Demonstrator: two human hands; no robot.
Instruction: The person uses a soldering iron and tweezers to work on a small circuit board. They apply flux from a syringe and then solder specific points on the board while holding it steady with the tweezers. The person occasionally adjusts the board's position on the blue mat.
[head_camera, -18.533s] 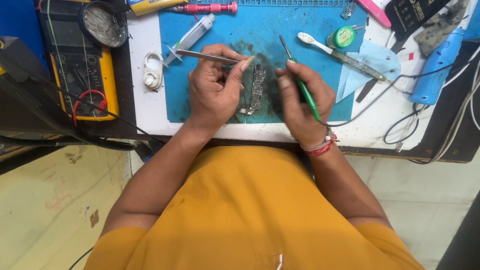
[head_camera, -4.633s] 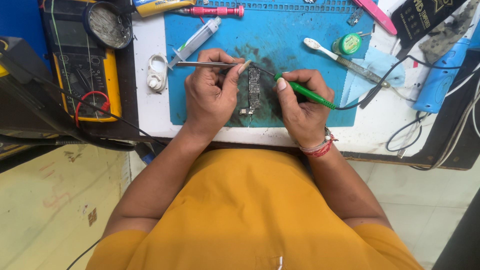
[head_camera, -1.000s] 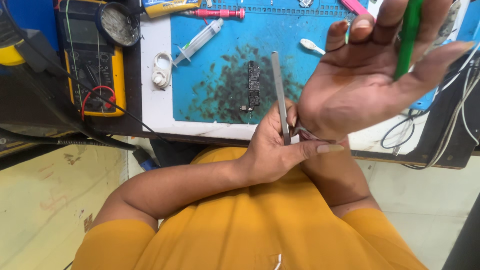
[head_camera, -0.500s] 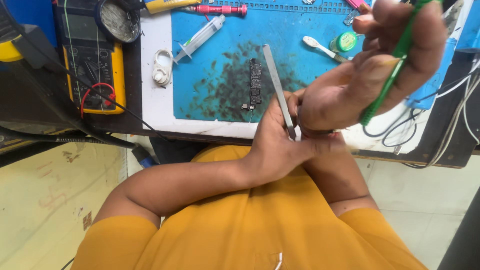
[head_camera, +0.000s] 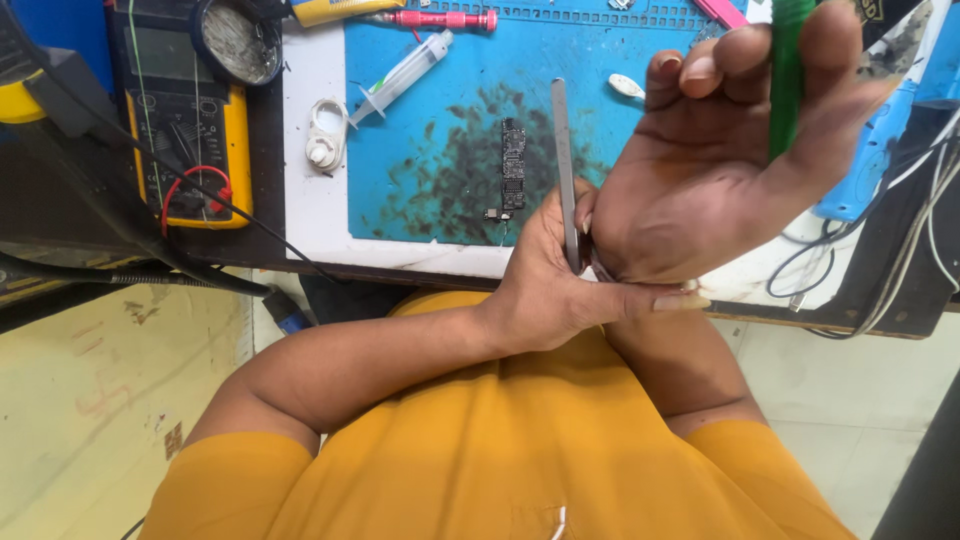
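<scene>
The right hand (head_camera: 720, 160) is raised off the worktop (head_camera: 310, 215) and turned palm-up toward the camera, its fingers curled closed around a green-handled tool (head_camera: 787, 70) that stands upright between thumb and forefingers; lifted like this, the hand seems to be offering its wrist rather than working. The left hand (head_camera: 560, 285) has come across beneath it, fingers wrapped around the right wrist, and grips a pair of metal tweezers (head_camera: 566, 170) whose length runs up toward the far edge of the worktop; the end at the wrist is hidden by the fingers, so what the tweezers meet there cannot be told. Both tools appear kept in hand simply because neither hand has set anything down. The small dark circuit board (head_camera: 513, 165) lies untouched in the middle of the blue mat (head_camera: 440, 130), on a dark stained patch, just left of the tweezers and beyond the left hand, clear of both hands. Along the mat's far-left side lie a syringe (head_camera: 405, 75) and a red screwdriver (head_camera: 445, 19); a yellow multimeter (head_camera: 190, 140) sits near the worktop's left edge.
</scene>
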